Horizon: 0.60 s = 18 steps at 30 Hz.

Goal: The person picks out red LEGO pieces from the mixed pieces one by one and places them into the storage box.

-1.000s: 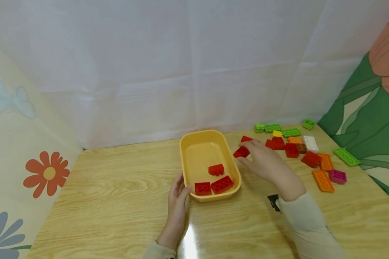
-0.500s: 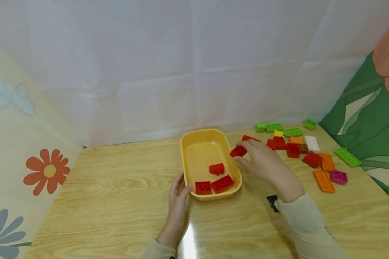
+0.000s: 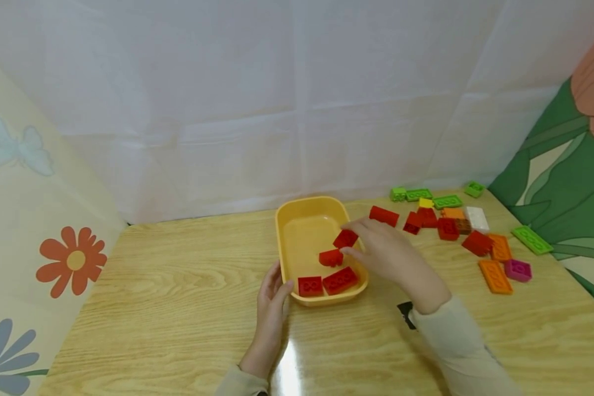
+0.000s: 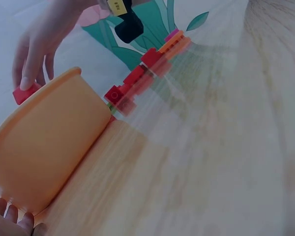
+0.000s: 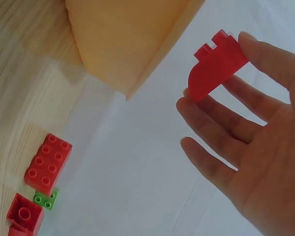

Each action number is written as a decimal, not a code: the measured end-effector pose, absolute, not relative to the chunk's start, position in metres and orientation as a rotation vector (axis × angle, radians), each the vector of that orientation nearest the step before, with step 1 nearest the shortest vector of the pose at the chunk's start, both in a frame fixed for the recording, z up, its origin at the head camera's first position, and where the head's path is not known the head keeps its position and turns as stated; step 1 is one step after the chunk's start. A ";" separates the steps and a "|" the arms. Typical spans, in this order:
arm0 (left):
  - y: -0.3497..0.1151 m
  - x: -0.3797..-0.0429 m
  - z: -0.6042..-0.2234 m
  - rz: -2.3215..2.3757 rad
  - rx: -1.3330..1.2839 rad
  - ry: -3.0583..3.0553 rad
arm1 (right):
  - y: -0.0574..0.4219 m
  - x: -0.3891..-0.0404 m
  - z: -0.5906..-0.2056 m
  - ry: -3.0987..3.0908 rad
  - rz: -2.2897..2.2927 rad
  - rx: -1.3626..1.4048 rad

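A shallow yellow plastic bin [image 3: 286, 242] stands on the table, with several red toy bricks such as a long brick [image 3: 340, 281] at its near end. My left hand [image 3: 271, 308] grips the bin's near left corner, thumb over the rim and fingers against the outer wall. Over the right side of the bin, my right hand [image 3: 388, 253] pinches a red building brick [image 5: 214, 66] between thumb and fingertips. That brick has one rounded end and studs, and is above the rim in the left wrist view.
Loose bricks lie right of the bin: a red brick [image 3: 384, 215] nearest, then several more red ones, a white brick [image 3: 476, 219], orange plates [image 3: 495, 276], green pieces [image 3: 418, 194] and a magenta brick [image 3: 518, 270]. A white cloth wall [image 3: 218, 132] rises behind the table.
My right hand has carried the red brick leftward from beside the bin to over its inside. Red bricks behind the hand have come into fuller view. The left hand keeps its hold on the bin.
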State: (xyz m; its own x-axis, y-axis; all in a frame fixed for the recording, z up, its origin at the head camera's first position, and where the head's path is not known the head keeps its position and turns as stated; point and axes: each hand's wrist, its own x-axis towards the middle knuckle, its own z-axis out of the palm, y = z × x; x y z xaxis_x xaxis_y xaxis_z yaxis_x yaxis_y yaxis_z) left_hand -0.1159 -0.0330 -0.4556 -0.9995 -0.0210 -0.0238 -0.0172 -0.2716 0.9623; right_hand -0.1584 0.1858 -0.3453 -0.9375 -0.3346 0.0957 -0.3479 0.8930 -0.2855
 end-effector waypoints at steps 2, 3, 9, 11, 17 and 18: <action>-0.033 -0.116 -0.456 -2.504 0.059 -1.895 | 0.183 -0.158 -0.346 -3.003 0.457 0.570; -0.033 -0.116 -0.456 -2.502 0.060 -1.898 | 0.181 -0.157 -0.347 -2.996 0.456 0.582; -0.033 -0.115 -0.455 -2.520 0.063 -1.901 | 0.175 -0.157 -0.351 -2.931 0.396 0.660; -0.032 -0.115 -0.455 -2.526 0.063 -1.898 | 0.174 -0.156 -0.353 -2.905 0.382 0.690; -0.032 -0.115 -0.456 -2.524 0.080 -1.896 | 0.172 -0.156 -0.355 -2.866 0.370 0.746; -0.032 -0.115 -0.456 -2.525 0.086 -1.894 | 0.171 -0.156 -0.355 -2.867 0.367 0.750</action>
